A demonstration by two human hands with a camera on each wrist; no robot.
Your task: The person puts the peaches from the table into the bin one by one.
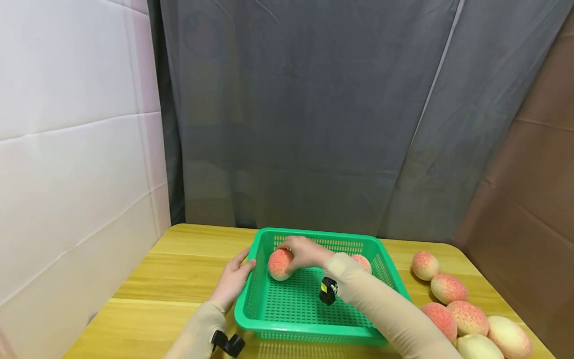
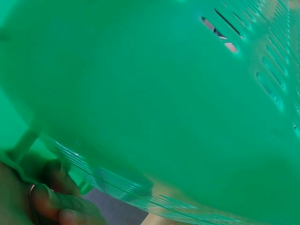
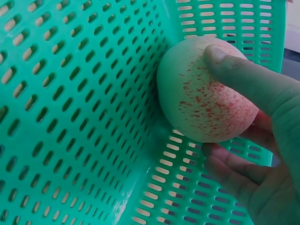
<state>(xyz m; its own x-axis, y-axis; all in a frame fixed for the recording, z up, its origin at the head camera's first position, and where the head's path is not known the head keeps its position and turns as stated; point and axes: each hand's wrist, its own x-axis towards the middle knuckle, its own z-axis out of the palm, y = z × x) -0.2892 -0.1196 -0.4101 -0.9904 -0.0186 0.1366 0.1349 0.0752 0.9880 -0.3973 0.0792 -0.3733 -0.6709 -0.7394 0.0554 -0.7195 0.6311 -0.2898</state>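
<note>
A green plastic basket (image 1: 309, 327) with slotted walls stands on the wooden table. My left hand (image 1: 232, 280) grips its left rim, thumb on top; in the left wrist view the curled fingers (image 2: 70, 206) show under the rim beside the green wall (image 2: 154, 103). Inside the basket, near its far left corner, my right hand (image 1: 306, 252) holds a red-speckled peach (image 1: 280, 265). The right wrist view shows the thumb and fingers on opposite sides of this peach (image 3: 201, 98), low over the slotted floor. Another peach (image 1: 362, 262) lies in the basket's right part, partly hidden by the right sleeve.
Several more peaches lie on the table right of the basket, among them one at the back (image 1: 425, 265) and a pale one (image 1: 509, 335) in front. A grey curtain (image 1: 287, 124) hangs behind the table (image 1: 148, 304). A white panel (image 1: 76, 129) stands at left.
</note>
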